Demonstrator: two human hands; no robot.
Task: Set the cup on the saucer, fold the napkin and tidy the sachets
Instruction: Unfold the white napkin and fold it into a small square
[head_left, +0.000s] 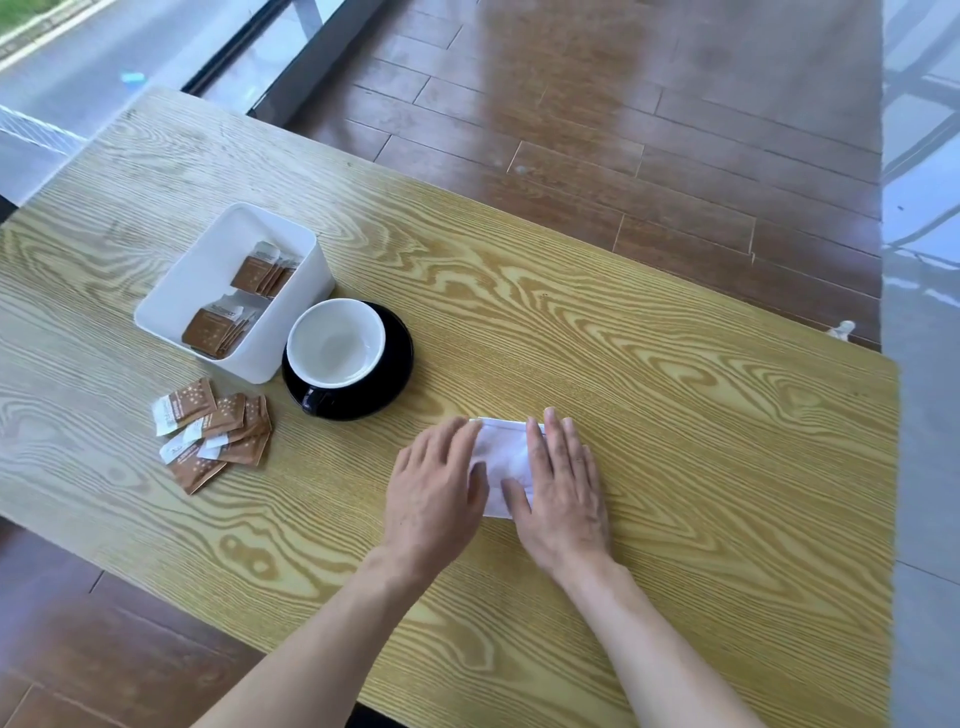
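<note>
A black cup with a white inside (336, 343) stands on a black saucer (397, 364), its handle toward me. A folded white napkin (503, 452) lies on the table in front of me. My left hand (434, 491) rests flat on the napkin's left edge, and my right hand (563, 480) presses flat on its right part, fingers spread. Several brown sachets (215, 439) lie loose in a heap left of the saucer. More sachets (244, 299) stand in a white box (208, 260) touching the saucer's left side.
The wooden table (623, 364) ends at its right edge near a grey wall (919, 364). Dark wood floor (623, 104) lies beyond the far edge. A window frame (291, 67) runs at the upper left.
</note>
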